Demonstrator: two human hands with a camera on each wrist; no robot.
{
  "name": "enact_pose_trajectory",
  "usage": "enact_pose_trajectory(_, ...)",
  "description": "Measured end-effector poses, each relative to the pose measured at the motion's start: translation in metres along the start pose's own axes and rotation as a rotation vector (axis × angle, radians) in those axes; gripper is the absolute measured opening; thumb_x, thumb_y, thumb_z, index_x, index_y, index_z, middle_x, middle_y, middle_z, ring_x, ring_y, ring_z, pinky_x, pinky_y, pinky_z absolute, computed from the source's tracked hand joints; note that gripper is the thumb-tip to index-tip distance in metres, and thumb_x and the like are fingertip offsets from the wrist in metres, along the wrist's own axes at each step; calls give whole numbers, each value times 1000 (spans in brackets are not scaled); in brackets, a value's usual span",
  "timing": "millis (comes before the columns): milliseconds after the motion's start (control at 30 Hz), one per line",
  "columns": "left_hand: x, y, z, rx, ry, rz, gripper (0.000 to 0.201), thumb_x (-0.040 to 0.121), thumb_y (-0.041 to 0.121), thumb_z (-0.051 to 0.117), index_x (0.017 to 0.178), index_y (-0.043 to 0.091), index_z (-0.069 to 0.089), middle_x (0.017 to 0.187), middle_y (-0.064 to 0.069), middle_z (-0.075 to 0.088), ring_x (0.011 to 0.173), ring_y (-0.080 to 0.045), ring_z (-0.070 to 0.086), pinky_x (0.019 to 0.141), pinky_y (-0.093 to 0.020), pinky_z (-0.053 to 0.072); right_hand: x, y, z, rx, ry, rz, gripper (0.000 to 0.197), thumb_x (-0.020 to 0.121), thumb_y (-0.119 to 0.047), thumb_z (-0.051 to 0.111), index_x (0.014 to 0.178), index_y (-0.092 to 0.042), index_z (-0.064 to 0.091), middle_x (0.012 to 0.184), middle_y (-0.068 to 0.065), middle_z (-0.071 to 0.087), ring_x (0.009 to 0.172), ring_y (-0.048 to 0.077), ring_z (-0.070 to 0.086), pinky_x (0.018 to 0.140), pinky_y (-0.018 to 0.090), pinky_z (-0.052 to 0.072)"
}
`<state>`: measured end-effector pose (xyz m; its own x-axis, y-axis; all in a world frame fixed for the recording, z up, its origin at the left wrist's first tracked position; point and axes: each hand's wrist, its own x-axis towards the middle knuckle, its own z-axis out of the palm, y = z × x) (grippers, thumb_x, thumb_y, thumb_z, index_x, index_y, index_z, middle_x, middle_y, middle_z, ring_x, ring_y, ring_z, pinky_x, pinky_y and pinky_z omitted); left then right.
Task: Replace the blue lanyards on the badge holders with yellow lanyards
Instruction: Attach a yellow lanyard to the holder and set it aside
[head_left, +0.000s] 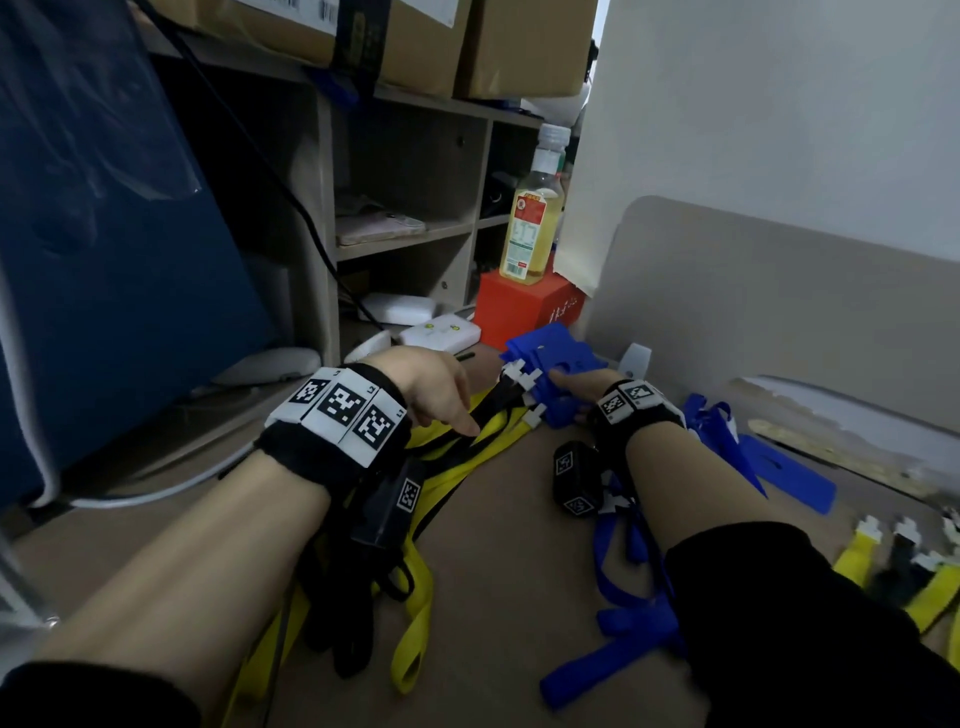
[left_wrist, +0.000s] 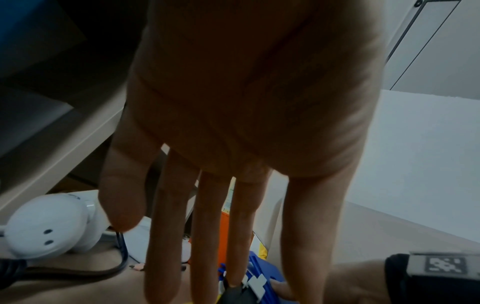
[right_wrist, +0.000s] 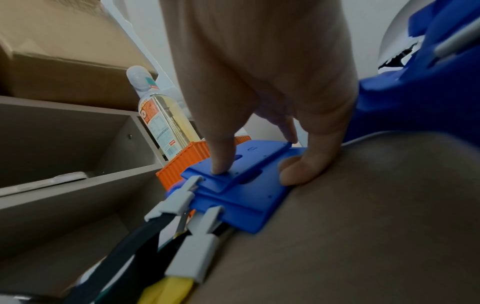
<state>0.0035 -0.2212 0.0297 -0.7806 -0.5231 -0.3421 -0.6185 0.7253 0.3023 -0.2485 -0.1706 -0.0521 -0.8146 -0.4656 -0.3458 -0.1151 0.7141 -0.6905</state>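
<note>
A stack of blue badge holders (head_left: 550, 358) lies at the back of the desk, with white clips (right_wrist: 182, 197) on black and yellow lanyards (head_left: 483, 441) attached. My right hand (head_left: 571, 387) holds the stack: in the right wrist view one finger (right_wrist: 221, 160) presses on the top holder (right_wrist: 241, 185) and the thumb (right_wrist: 298, 170) curls against its edge. My left hand (head_left: 457, 410) lies open over the yellow and black straps, its straight fingers (left_wrist: 207, 236) reaching the clips (left_wrist: 255, 284). Loose blue lanyards (head_left: 623, 623) lie under my right forearm.
More yellow lanyards (head_left: 415, 597) trail toward me on the left. A single blue holder (head_left: 789, 478) and clipped yellow lanyards (head_left: 872, 551) lie at the right. Behind the stack stand an orange box (head_left: 519, 312), a bottle (head_left: 532, 218), a wooden shelf (head_left: 405, 239) and white chargers (head_left: 441, 332).
</note>
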Motion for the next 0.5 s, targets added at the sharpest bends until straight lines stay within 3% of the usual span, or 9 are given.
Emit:
enact_pose_trajectory(100, -2, 4, 0, 3, 11, 3, 46, 90, 43, 62, 128, 17, 56, 84, 10, 53, 73, -7, 55, 47, -15, 40, -16, -3, -2, -12, 13, 5, 90, 77, -55, 70, 143, -6, 35, 143, 13, 45, 126, 30, 49, 106, 41, 42)
enact_pose_trajectory(200, -2, 6, -1, -14, 9, 6, 43, 91, 44, 59, 126, 18, 57, 85, 10, 53, 75, -8, 56, 47, -17, 40, -21, -7, -3, -37, 24, 6, 103, 75, -55, 73, 149, -4, 23, 145, 14, 43, 127, 31, 48, 96, 36, 45)
enact_pose_trajectory(367, 1, 4, -2, -38, 6, 2, 40, 93, 43, 56, 124, 17, 57, 91, 7, 57, 78, -9, 57, 48, -18, 39, -13, -14, 5, -94, 87, -19, 129, 50, -73, 75, 151, -17, 16, 156, 14, 22, 134, 39, 38, 106, 51, 39)
enact_pose_trajectory(500, 7, 4, -1, -54, -11, -12, 38, 94, 43, 54, 121, 17, 58, 99, 3, 62, 83, -13, 59, 54, -20, 42, -33, -25, 3, -250, 115, -36, 104, 76, -65, 65, 153, -19, 11, 157, 13, 2, 141, 41, 21, 109, 50, 32)
